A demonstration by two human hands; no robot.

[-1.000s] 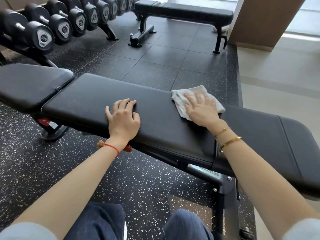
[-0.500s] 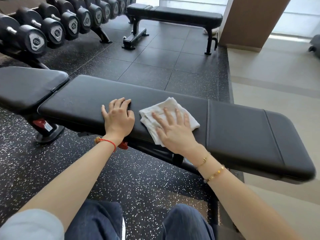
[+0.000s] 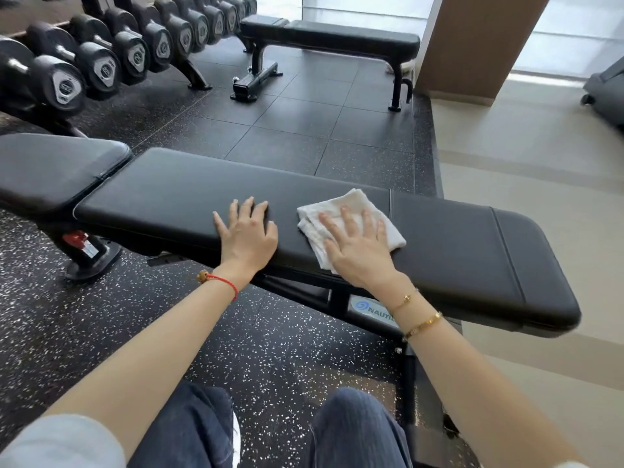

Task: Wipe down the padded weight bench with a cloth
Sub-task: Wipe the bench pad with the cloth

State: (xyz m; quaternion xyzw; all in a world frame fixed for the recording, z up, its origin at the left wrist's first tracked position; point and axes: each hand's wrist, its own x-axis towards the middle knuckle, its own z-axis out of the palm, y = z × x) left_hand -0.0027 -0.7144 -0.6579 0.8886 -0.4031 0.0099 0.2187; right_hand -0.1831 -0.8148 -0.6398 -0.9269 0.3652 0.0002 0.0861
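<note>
Flat right hand (image 3: 358, 251) presses cloth (image 3: 351, 211) on black bench pad (image 3: 175, 194), speckled gym floor (image 3: 50, 325) below.

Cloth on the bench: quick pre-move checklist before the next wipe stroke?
1. White cloth lying on the bench pad: ok.
2. Right hand pressing the cloth, fingers straight: ok.
3. Left hand resting on the pad, bracing: ok.
4. Left hand out of a leftward stroke's path: not ok.
5. Pad end to the right unobstructed: ok.
6. Cloth damp or dry: cannot tell.
</note>
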